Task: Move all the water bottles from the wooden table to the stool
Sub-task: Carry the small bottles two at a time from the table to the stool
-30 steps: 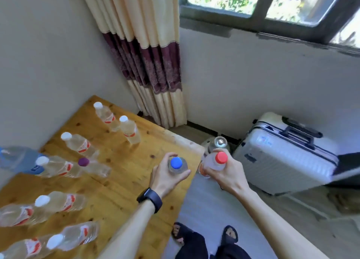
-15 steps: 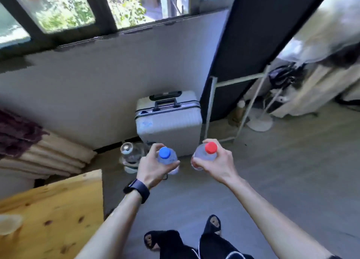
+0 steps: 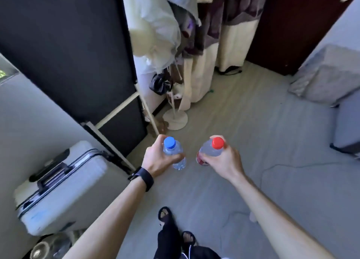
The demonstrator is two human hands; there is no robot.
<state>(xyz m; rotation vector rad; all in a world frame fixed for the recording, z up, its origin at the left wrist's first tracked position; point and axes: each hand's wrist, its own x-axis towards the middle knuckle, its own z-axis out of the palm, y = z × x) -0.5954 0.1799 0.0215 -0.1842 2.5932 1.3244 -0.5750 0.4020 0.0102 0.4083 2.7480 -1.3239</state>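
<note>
Shifted to lower left since half a second ago: white hard-shell suitcase (image 3: 58, 186). Grips clear blue-capped plastic water bottle (image 3: 171, 147) in left hand (image 3: 158, 157), clear red-capped plastic water bottle (image 3: 212, 148) in right hand (image 3: 224, 159); holds both caps up, apart, above grey floor (image 3: 253, 122).

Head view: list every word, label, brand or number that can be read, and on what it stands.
No text can be read.
Red label on the red-capped bottle, in the right hand: blurred, unreadable.
On the blue-capped bottle, left hand: no print visible.
Blue mark on the suitcase: too blurred.
</note>
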